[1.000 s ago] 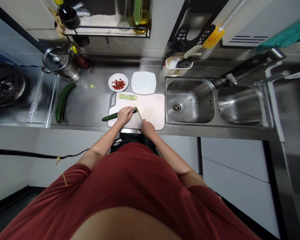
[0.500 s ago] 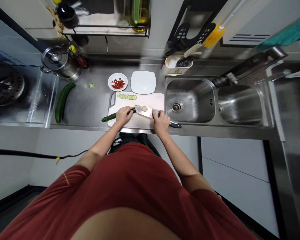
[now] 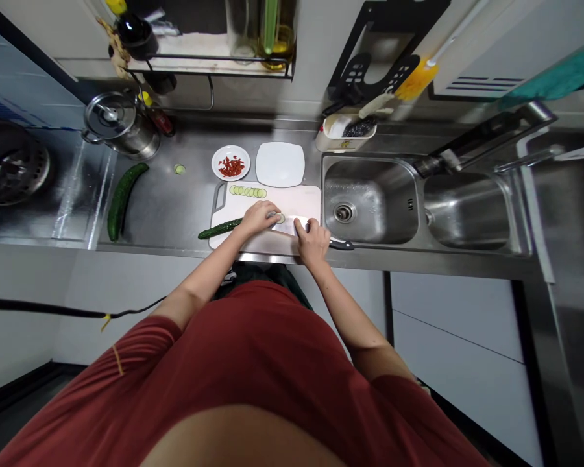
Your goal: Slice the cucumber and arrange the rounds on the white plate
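Cucumber [image 3: 219, 230] lying partly on the cutting board [image 3: 296, 196], left hand [image 3: 257, 217], grip unclear, at a slice [image 3: 281, 218] upon the knife [image 3: 288, 227] held by the right hand [image 3: 314, 240].

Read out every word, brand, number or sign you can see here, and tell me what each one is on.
No text is readable.
Cutting board: a faint mark near its upper right corner, too small to read.
Cream holder behind the sink: a small yellowish print, too small to make out.
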`<control>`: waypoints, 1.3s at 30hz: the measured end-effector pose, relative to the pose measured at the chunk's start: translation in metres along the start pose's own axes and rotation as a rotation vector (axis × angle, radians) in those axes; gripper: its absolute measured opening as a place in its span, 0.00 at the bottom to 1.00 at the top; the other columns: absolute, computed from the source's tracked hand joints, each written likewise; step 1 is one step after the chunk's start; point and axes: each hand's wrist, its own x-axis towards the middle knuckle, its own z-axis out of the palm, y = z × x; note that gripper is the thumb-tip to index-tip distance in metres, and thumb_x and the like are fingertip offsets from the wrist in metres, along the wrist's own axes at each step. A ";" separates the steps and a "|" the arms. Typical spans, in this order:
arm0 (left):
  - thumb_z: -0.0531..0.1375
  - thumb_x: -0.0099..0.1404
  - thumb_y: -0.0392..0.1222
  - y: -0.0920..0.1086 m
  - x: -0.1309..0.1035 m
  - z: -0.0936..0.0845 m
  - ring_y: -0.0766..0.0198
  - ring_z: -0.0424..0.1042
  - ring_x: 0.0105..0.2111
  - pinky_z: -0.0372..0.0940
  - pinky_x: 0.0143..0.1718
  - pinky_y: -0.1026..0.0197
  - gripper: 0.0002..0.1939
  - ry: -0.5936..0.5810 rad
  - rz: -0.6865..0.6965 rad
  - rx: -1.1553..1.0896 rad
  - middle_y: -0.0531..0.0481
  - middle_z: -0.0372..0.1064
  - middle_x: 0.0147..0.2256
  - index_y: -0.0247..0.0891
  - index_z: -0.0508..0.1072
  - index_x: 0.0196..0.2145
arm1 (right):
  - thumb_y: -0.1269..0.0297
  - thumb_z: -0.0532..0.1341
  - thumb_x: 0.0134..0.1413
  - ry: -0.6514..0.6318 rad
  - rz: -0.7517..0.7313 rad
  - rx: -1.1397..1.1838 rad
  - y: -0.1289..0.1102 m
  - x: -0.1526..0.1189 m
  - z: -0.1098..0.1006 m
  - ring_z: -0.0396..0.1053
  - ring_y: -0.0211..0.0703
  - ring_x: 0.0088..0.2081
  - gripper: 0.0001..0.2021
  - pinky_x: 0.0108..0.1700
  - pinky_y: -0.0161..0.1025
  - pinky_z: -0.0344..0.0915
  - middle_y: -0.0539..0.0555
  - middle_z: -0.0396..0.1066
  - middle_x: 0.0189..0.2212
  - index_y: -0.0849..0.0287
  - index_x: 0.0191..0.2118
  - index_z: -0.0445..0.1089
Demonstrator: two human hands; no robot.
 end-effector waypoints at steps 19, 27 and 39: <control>0.58 0.61 0.39 -0.052 0.061 0.003 0.59 0.70 0.39 0.60 0.40 0.60 0.09 0.199 -0.410 0.023 0.49 0.74 0.35 0.41 0.75 0.39 | 0.70 0.54 0.58 -0.170 0.147 -0.013 0.018 -0.010 -0.006 0.56 0.46 0.39 0.24 0.42 0.43 0.46 0.61 0.58 0.52 0.46 0.59 0.63; 0.55 0.63 0.39 -0.049 0.061 0.000 0.56 0.68 0.43 0.59 0.44 0.59 0.09 0.152 -0.425 0.142 0.45 0.72 0.41 0.41 0.73 0.40 | 0.69 0.54 0.59 -0.202 0.161 -0.018 0.019 -0.011 -0.009 0.57 0.46 0.40 0.24 0.42 0.42 0.47 0.61 0.57 0.52 0.46 0.60 0.62; 0.56 0.64 0.46 -0.039 0.022 -0.003 0.57 0.68 0.44 0.61 0.46 0.58 0.13 0.262 -0.413 0.055 0.46 0.71 0.40 0.42 0.75 0.43 | 0.69 0.55 0.55 -0.100 0.195 0.129 0.019 -0.010 -0.002 0.59 0.46 0.40 0.24 0.41 0.42 0.53 0.61 0.59 0.49 0.52 0.58 0.65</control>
